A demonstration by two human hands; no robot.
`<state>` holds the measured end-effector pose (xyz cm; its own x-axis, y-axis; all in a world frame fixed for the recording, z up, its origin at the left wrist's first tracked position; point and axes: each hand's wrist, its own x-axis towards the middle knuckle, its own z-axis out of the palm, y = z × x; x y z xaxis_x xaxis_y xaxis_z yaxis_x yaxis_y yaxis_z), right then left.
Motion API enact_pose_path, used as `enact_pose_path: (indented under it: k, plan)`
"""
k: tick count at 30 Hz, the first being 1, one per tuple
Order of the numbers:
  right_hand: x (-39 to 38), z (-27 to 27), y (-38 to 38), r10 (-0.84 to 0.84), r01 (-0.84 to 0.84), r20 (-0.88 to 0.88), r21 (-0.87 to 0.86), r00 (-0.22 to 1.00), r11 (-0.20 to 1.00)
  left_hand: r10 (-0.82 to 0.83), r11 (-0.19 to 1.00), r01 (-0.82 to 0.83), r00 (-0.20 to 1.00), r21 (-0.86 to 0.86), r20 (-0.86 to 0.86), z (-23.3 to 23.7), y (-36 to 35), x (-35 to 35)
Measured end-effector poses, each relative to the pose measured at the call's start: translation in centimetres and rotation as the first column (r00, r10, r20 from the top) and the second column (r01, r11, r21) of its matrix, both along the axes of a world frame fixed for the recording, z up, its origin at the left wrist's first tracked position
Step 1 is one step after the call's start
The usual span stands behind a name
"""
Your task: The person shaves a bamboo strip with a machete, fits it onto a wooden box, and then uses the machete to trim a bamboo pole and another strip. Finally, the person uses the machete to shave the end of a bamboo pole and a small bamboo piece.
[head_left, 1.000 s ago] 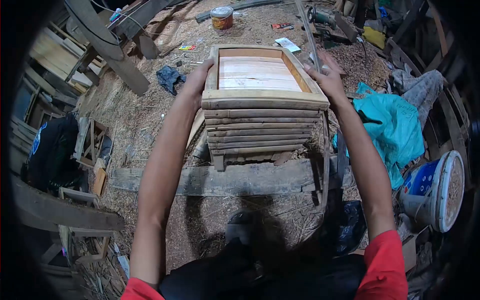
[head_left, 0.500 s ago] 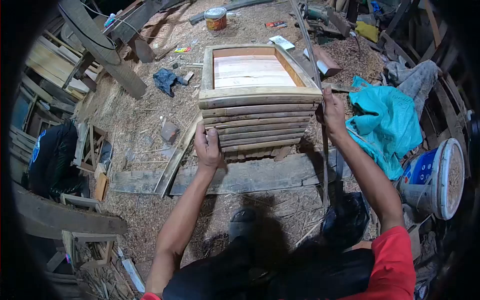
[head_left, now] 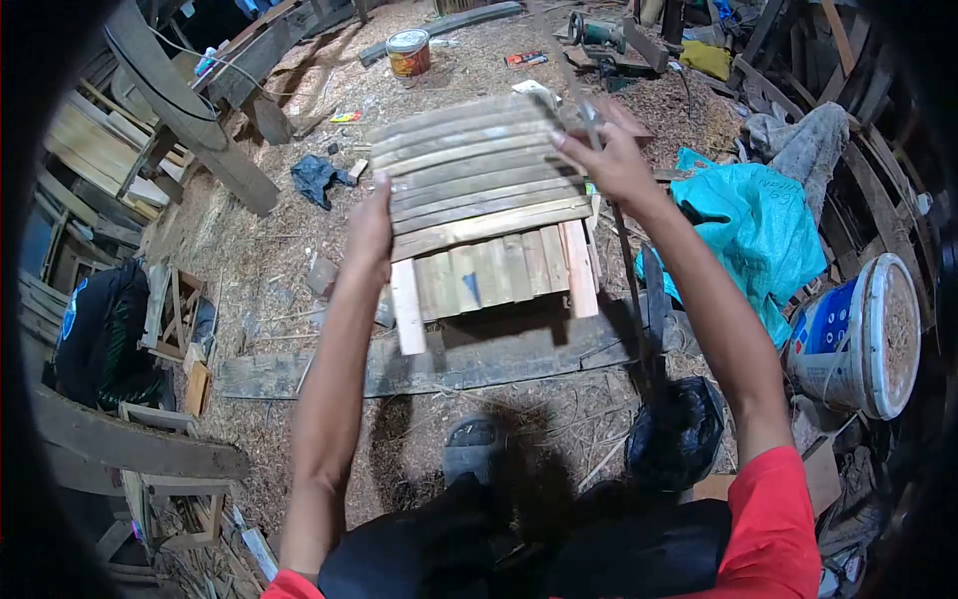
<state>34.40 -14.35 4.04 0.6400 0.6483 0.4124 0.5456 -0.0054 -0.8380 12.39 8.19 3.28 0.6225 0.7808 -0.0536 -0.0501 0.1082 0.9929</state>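
A wooden planter-like box with slatted sides and short legs is held out in front of me, tilted so its slatted face and plank underside show. Its open top is turned away and hidden. My left hand grips the left edge, thumb up along the slats. On the right edge, my right hand holds the box near its upper corner, slightly blurred, with the thumb on the slats.
Below the box a long grey plank lies on the shaving-covered ground. To the right are a teal sack and a white bucket. Farther off stand a paint can and a green power tool. A wooden post leans at left.
The box has tipped away from me, hiding its open top and exposing its legs and underside. My right hand has moved up and left along its edge; my left hand has risen.
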Motion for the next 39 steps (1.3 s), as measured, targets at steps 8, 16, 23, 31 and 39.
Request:
enact_pose_path:
  k: [8,16,23,31,39]
  plan:
    - [1.6,-4.2,0.4,-0.019,0.016,-0.041,-0.058,0.999,0.998,-0.002,0.945,0.085,0.967,0.316,-0.256,-2.8,5.6,3.9]
    - [-1.8,-4.1,0.1,-0.357,0.375,0.140,-0.138,0.924,0.917,0.065,0.808,0.101,0.964,0.581,-0.258,-2.0,0.7,0.3]
    - [-3.9,1.5,0.9,-0.236,0.229,0.186,0.056,0.954,0.972,-0.025,0.944,0.051,0.996,0.326,-0.083,-2.2,-1.6,-0.9]
    - [-9.0,12.0,1.0,-0.063,0.028,0.324,0.109,0.944,0.994,0.072,0.849,0.099,0.951,0.518,-0.299,-4.6,1.1,-1.3]
    - [-1.6,3.6,-0.5,-0.004,0.209,0.562,-0.301,0.827,0.930,-0.014,0.990,0.013,1.000,0.141,0.010,-6.8,2.7,0.3]
